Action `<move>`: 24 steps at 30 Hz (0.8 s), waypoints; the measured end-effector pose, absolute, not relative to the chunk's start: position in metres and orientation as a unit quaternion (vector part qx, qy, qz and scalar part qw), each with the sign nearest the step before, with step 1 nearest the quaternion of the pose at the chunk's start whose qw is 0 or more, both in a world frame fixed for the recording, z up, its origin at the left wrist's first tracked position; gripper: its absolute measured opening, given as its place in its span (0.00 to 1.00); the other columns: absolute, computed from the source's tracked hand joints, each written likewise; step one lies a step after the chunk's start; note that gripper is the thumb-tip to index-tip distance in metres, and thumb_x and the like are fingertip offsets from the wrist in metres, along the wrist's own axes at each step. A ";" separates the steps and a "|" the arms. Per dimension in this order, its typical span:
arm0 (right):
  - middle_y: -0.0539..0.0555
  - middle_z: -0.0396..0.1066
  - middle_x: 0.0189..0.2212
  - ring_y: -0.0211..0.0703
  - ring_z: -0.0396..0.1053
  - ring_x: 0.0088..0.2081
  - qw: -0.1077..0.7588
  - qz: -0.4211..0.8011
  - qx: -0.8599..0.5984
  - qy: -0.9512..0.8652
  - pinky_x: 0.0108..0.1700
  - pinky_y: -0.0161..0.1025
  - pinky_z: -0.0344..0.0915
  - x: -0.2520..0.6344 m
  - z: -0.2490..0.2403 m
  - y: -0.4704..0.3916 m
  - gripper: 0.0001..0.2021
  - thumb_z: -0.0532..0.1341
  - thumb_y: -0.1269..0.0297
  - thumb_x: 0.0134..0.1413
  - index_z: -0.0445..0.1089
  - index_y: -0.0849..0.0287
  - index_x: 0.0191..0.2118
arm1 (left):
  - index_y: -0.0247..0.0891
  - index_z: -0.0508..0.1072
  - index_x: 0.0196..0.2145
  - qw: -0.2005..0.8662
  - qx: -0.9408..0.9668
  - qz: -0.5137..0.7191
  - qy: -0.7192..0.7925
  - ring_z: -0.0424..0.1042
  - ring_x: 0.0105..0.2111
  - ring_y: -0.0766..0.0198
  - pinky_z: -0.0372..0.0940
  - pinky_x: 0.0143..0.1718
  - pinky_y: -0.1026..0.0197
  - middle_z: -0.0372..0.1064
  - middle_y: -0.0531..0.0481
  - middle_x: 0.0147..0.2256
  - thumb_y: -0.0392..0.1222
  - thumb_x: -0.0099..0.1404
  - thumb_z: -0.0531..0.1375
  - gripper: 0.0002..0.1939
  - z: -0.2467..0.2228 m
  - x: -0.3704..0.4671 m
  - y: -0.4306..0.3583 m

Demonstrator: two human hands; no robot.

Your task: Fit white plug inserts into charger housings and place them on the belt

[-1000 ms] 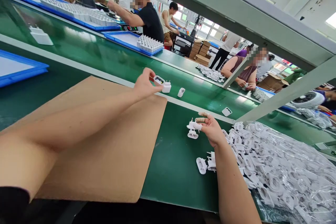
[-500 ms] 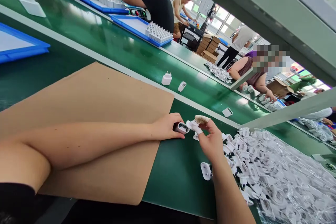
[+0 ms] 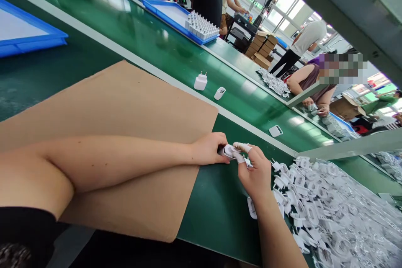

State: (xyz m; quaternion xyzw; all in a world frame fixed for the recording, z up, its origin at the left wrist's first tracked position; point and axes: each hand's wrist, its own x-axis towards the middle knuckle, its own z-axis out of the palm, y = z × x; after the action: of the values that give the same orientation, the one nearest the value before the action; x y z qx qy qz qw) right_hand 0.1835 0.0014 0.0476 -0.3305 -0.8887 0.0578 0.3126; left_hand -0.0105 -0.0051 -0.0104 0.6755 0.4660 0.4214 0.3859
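Observation:
My left hand (image 3: 211, 149) is closed around a white charger housing (image 3: 225, 151), its end facing right. My right hand (image 3: 256, 171), with white covers on the thumb and a fingertip, pinches a white plug end cap (image 3: 231, 149) against that end of the housing. The fingers partly hide the cap, so I cannot tell how far it sits in. Beside my right wrist lies a loose end cap (image 3: 251, 208), partly covered by the forearm. To the right of that hand spreads a pile of white end caps (image 3: 309, 201).
A brown cardboard sheet (image 3: 132, 104) lies under my left forearm. Clear plastic film (image 3: 364, 201) covers part of the pile. A charger (image 3: 201, 81) and two housings (image 3: 220, 93) (image 3: 275, 130) stand on the green line. Blue trays (image 3: 34, 42), a slanted metal post (image 3: 348, 144) and co-workers are around.
My right hand has brought the end cap left onto the open end of the housing, which was apart from it before. The whole view has shifted slightly.

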 end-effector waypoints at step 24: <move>0.54 0.79 0.35 0.50 0.75 0.37 0.211 0.010 -0.378 -0.901 0.35 0.41 0.67 0.175 0.050 0.003 0.18 0.56 0.79 0.46 0.75 0.55 0.40 | 0.38 0.73 0.27 0.389 0.667 0.415 0.482 0.67 0.32 0.63 0.61 0.33 0.61 0.68 0.53 0.33 0.45 0.51 0.74 0.14 -0.011 -0.010 -0.007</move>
State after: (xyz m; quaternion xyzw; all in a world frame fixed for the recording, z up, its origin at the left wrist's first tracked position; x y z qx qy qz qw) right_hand 0.1750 0.0033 0.0502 -0.3780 -0.9014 0.0104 0.2108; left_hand -0.0103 -0.0073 -0.0112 0.6666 0.4818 0.4150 0.3888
